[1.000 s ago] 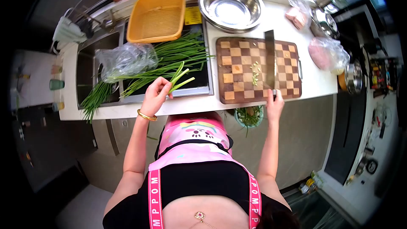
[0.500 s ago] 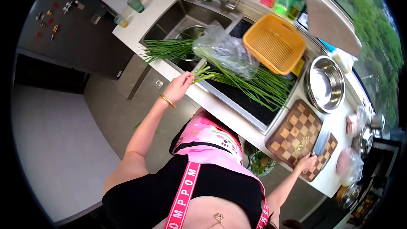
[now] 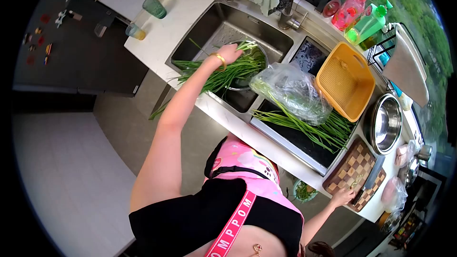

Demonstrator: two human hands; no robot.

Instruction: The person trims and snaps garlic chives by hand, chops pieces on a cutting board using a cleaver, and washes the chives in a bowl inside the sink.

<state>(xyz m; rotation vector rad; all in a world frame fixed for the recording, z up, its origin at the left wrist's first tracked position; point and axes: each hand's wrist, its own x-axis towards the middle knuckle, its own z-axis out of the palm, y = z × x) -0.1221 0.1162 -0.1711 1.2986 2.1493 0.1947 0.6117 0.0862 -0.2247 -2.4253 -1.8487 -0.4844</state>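
Over the sink, my left hand (image 3: 231, 53) is closed around a small bunch of garlic chives, whose pale cut ends (image 3: 247, 45) stick out past the fingers. Below it, a heap of long garlic chives (image 3: 235, 69) lies across a metal basin (image 3: 264, 57) and the sink edge. My right hand (image 3: 342, 196) is low over the checkered cutting board (image 3: 354, 159), its fingers drawn together beside small chive trimmings (image 3: 356, 180). A kitchen knife (image 3: 375, 172) lies on the board just right of those fingers, its dark handle showing apart from them. What the right fingertips pinch is too small to tell.
More garlic chives (image 3: 328, 131) and a clear plastic bag (image 3: 295, 93) lie right of the sink (image 3: 190, 43). Beyond are a yellow basket (image 3: 345, 81) and steel bowls (image 3: 384, 123). Glasses (image 3: 154, 7) stand at the left; a bin with greens (image 3: 303, 191) is below the counter.
My left hand has moved from the counter's front edge to over the sink with its bunch. My right hand has slid off the knife handle towards the trimmings. The view has shifted.
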